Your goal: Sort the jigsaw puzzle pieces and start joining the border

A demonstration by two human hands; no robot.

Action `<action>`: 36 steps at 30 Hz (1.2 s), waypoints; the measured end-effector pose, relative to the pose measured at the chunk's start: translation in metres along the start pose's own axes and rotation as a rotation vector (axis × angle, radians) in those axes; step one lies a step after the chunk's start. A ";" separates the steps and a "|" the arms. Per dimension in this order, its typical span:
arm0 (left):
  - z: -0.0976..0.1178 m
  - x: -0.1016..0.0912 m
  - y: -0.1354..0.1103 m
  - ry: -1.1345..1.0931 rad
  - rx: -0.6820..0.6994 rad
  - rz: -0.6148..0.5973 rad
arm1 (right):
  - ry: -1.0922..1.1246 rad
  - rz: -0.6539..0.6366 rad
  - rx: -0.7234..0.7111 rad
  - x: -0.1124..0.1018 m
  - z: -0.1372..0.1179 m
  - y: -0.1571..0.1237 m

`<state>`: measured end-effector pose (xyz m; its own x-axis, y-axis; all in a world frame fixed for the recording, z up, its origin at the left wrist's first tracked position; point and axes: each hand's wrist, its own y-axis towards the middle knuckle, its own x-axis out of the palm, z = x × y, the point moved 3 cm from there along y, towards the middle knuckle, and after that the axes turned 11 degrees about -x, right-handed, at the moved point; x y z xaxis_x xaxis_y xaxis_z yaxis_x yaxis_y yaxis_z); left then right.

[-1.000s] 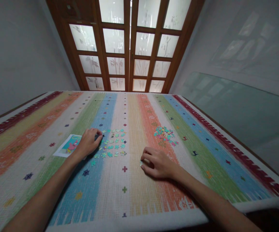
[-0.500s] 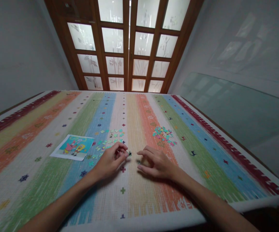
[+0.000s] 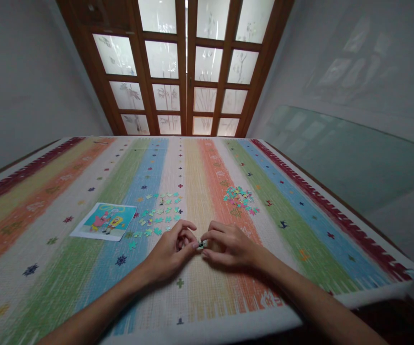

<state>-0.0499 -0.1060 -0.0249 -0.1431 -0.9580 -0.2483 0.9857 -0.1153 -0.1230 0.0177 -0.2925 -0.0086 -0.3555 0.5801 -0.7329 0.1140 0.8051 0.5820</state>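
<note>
The left hand [image 3: 171,253] and the right hand [image 3: 231,247] are meeting fingertip to fingertip over the middle of the table. Between them they are pinching a small puzzle piece [image 3: 201,244] — thumb and forefinger of each hand are closing on it from either side, with the other fingers curling loosely. The piece is sitting just above the cloth, over the pale yellow stripe near the person's edge. It is showing only as a tiny light-and-dark speck, too small to tell which way it is pointing or where its long axis is running.

Just beyond the left hand, loose pieces [image 3: 160,215] are lying spread flat on the blue stripe. Left of them a picture card [image 3: 103,221] is lying face up, its long side running roughly left to right. A heaped pile of pieces [image 3: 239,197] is sitting on the orange stripe, beyond the right hand and apart from it.

The striped cloth [image 3: 300,225] is covering the whole table, its bands running away from the person toward wooden doors [image 3: 187,72] with frosted panes. Grey walls are standing on both sides — a glass sheet [image 3: 353,163] is standing along the right one.
</note>
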 end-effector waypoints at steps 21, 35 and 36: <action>0.003 0.003 -0.008 0.669 0.507 0.052 | -0.096 -0.215 0.167 -0.015 0.016 -0.013; -0.001 0.006 -0.010 0.837 0.603 0.021 | -0.129 -0.329 0.209 -0.008 0.017 -0.013; -0.002 0.005 -0.011 0.839 0.606 0.024 | -0.132 -0.332 0.209 -0.008 0.017 -0.013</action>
<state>-0.0613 -0.1095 -0.0267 0.0902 -0.4980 -0.8625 0.8353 -0.4338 0.3378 0.0345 -0.3053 -0.0160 -0.2845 0.2850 -0.9153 0.2037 0.9510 0.2328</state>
